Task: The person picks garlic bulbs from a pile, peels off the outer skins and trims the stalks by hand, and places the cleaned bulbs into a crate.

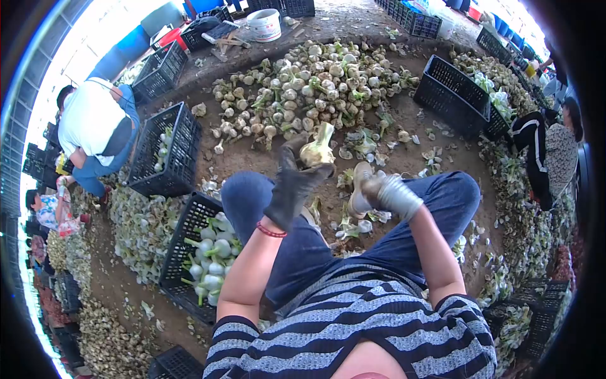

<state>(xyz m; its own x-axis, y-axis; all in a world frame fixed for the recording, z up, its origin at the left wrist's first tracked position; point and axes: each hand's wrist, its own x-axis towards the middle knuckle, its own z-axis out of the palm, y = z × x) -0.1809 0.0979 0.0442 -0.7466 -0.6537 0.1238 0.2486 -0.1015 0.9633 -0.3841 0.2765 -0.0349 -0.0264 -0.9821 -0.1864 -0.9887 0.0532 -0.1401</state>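
Note:
In a dark glove, my left hand (295,180) holds a bulb with a thick pale green stem (317,150), its stem pointing up and away from me. My right hand (390,191), in a grey-white glove, is low over my right leg, to the right of the bulb and apart from it. Its fingers look curled, but whatever they hold is too blurred to make out. Beyond both hands lies a large heap of untrimmed bulbs (315,88) on the soil. To the left, a black crate (169,256) contains peeled white bulbs with green stems (214,256).
Another black crate (165,151) stands at the left, and one more (451,95) at the right of the heap. A white bucket (264,25) is at the back. One person (95,120) bends over at the left; another (558,151) sits at the right. Peelings litter the ground.

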